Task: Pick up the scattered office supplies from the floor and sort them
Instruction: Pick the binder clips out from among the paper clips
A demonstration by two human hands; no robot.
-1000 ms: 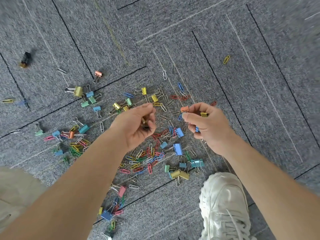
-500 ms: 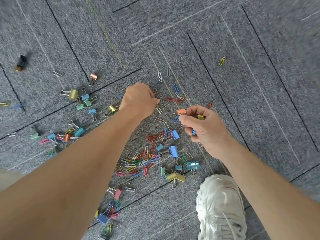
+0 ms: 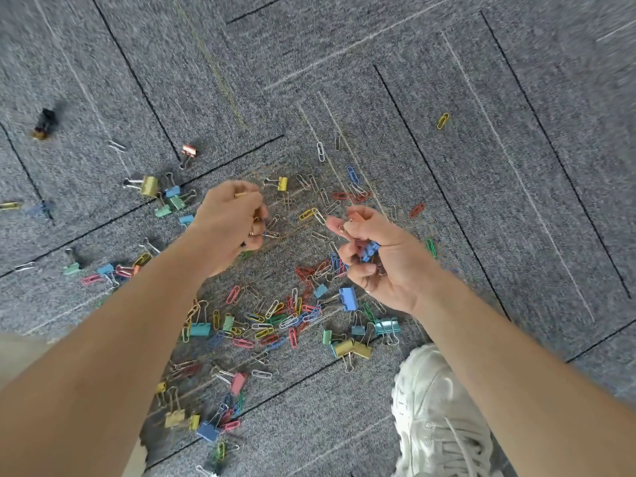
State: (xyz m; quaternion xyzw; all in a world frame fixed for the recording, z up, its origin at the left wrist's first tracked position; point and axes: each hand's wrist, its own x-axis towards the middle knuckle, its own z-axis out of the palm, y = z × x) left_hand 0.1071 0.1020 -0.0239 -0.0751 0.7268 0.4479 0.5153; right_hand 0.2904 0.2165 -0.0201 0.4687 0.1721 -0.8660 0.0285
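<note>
Coloured paper clips (image 3: 275,318) and binder clips lie scattered over grey carpet (image 3: 378,80). My left hand (image 3: 229,223) hovers above the pile with its fingers curled round several small clips, some gold-coloured. My right hand (image 3: 375,256) is palm-up to its right, curled round a blue binder clip (image 3: 370,251) and other clips, its thumb and forefinger pinching something small. A large blue binder clip (image 3: 348,299) lies just below the right hand. A yellow binder clip (image 3: 281,183) lies beyond the left hand.
My white sneaker (image 3: 437,407) stands at the lower right, beside the pile. A black binder clip (image 3: 44,122) lies far left, a copper one (image 3: 188,152) and a big yellow one (image 3: 148,186) nearer. A lone yellow paper clip (image 3: 442,121) lies at the upper right.
My left hand reached forward to the clips beyond the pile, then drew back a little with clips in its fingers. My right hand turned palm-up, so the blue clip shows.
</note>
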